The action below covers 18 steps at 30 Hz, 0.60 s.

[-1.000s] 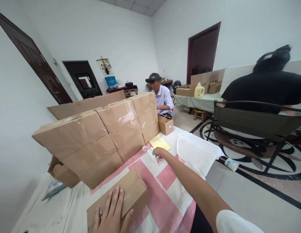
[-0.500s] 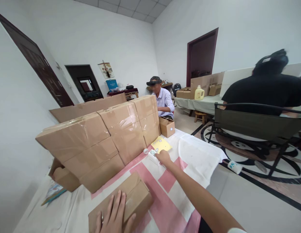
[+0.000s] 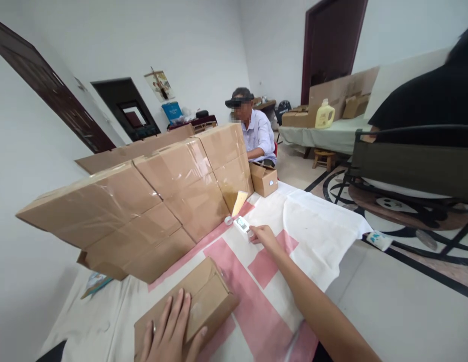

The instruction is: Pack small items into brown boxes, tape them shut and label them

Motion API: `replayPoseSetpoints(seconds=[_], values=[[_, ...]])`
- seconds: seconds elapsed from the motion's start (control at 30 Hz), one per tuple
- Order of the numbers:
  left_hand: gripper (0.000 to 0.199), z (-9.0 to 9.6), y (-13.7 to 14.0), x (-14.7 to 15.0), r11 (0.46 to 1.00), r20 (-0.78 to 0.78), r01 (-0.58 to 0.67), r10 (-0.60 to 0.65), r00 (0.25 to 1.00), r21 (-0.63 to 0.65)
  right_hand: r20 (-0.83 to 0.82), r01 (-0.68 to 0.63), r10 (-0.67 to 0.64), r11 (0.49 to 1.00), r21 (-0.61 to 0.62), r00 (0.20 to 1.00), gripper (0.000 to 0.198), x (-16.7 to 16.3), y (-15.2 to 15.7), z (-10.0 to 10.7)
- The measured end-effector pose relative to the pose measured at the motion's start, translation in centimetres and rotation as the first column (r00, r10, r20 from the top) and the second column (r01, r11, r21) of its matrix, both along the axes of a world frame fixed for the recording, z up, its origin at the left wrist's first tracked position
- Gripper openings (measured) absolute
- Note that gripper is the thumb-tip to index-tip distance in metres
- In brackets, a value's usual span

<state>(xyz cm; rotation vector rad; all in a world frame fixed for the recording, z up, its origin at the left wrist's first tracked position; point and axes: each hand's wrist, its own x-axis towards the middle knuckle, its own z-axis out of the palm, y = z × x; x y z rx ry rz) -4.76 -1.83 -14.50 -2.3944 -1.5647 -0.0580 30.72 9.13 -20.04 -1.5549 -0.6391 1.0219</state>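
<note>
My left hand (image 3: 168, 327) lies spread, with a ring on one finger, on top of a closed brown cardboard box (image 3: 203, 296) at the front of the table. My right hand (image 3: 264, 236) reaches out across the cloth, thumb and fingers pinched together. Its fingertips are at the right end of a small white item (image 3: 242, 225) with a dark greenish patch. What they pinch is too small to make out. Just beyond, a narrow yellow piece (image 3: 239, 202) stands tilted near the stacked boxes. A small clear roll (image 3: 228, 220) lies left of the white item.
Taped cardboard boxes (image 3: 173, 176) form a wall along the table's left side. A small open box (image 3: 264, 179) stands at its far end, near a seated person (image 3: 256, 130). Another person (image 3: 422, 100) sits at right. A white cup-like object (image 3: 379, 240) is beyond the cloth's right edge.
The yellow sheet, flat before, now stands tilted and looks narrow. My right hand has shifted slightly right along the white item. My left hand stays on the box. The view has turned.
</note>
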Motion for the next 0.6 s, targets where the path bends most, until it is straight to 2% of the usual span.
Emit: replayPoseSetpoints(seconds=[0.23,0.4,0.6], values=[[0.068,0.4,0.1,-1.0,0.998,0.111,0.037,-0.032,0.993,-0.052,-0.173,-0.084,0.084,0.996,0.003,0.981,0.027,1.2,0.0,-0.2],[0.067,0.9,-0.2,-0.7,0.997,0.149,0.067,-0.06,0.987,-0.041,-0.18,-0.103,0.1,0.995,-0.008,0.979,0.024,1.1,-0.7,0.1],[0.07,0.1,0.2,-1.6,0.996,0.113,0.076,-0.072,0.991,-0.036,-0.176,-0.15,0.142,0.988,-0.037,0.974,0.025,1.2,-1.4,0.4]])
